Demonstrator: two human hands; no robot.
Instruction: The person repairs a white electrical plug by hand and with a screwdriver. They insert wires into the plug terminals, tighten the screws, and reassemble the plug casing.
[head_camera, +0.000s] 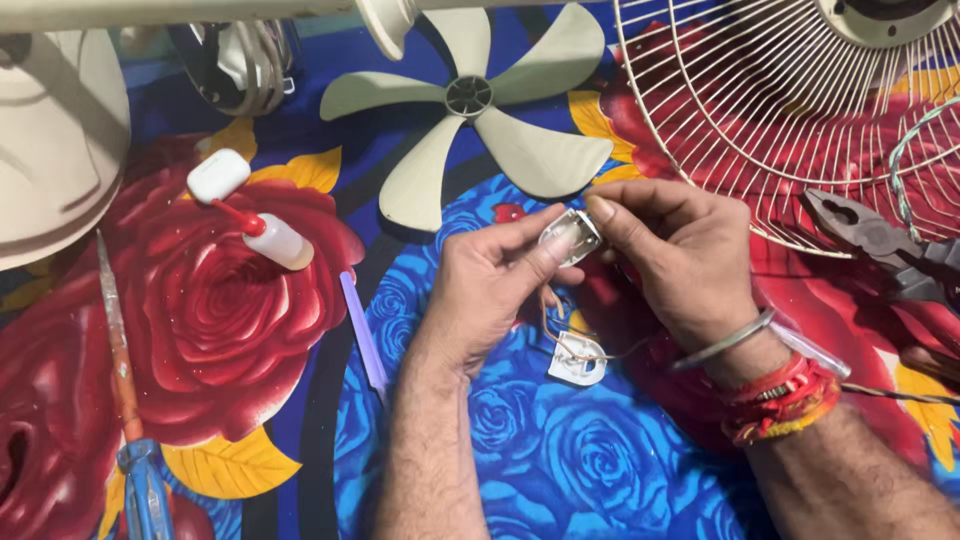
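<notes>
At the far left a screwdriver (122, 372) lies on the flowered cloth (600, 470), with a small white bottle (272, 238) just right of it. The fan blade (480, 110) lies above the middle. Below it the left hand (490, 285) and right hand (680, 255) together pinch a small white switch box (570, 236), wires trailing to a white cover (578, 360). A wire guard (800, 110) and pliers (880, 245) lie to the right.

From my seat, the small white part (570, 237) is mostly covered by the fingertips of my left hand (490, 285) and right hand (680, 265). At upper right the wire fan guard (790, 130) is cropped by the frame. At far left, the cream housing (55, 140) and the blue-handled screwdriver (125, 400) are also cut off.
</notes>
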